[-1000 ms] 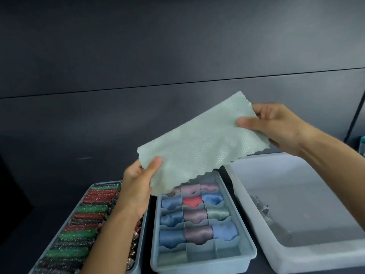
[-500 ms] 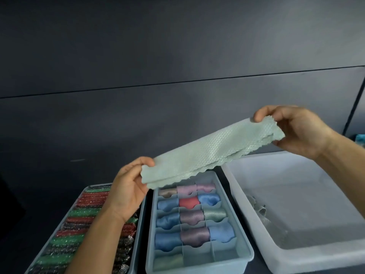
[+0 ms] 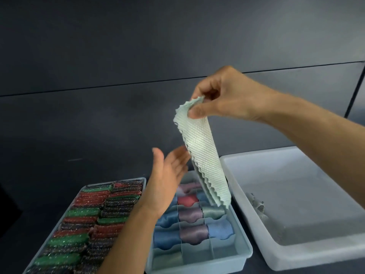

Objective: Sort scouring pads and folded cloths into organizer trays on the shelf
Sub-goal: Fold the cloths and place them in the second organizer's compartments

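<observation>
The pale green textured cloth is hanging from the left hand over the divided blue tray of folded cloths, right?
No. In the head view the right hand pinches the pale green textured cloth by its top edge; the left hand is open beside it, with no grip on it. The cloth does hang over the divided blue tray of folded cloths.

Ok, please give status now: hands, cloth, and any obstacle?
Right hand pinches pale green textured cloth, hanging folded over light blue divided tray. Left hand open beside it. Nothing blocks tray.

right hand [image 3: 227,95] raised pinching, left hand [image 3: 167,175] flat
</observation>
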A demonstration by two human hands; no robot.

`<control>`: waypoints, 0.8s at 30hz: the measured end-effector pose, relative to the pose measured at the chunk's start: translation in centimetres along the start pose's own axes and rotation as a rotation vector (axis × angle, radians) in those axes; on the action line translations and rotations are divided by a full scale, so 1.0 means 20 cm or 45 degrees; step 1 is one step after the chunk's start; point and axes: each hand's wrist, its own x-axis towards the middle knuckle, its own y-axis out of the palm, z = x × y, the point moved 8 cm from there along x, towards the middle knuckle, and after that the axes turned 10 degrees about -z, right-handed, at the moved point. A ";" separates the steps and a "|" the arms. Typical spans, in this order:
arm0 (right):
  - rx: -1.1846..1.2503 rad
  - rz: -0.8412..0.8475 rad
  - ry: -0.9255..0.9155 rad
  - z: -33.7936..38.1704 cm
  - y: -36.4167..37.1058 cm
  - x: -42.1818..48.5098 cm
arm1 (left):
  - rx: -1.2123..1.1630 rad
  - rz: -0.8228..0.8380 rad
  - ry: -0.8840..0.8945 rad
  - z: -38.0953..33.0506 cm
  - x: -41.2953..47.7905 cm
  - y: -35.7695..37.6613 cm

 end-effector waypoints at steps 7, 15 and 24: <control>-0.091 -0.054 0.153 -0.15 -0.03 0.04 | 0.207 0.096 0.036 -0.06 -0.07 0.28; 0.249 -0.265 0.180 -0.21 -0.11 -0.03 | 0.244 -0.174 -0.233 0.05 -0.04 0.18; -0.252 -0.142 -0.406 -0.16 0.21 -0.45 | -0.322 -0.270 -0.660 0.13 0.05 0.09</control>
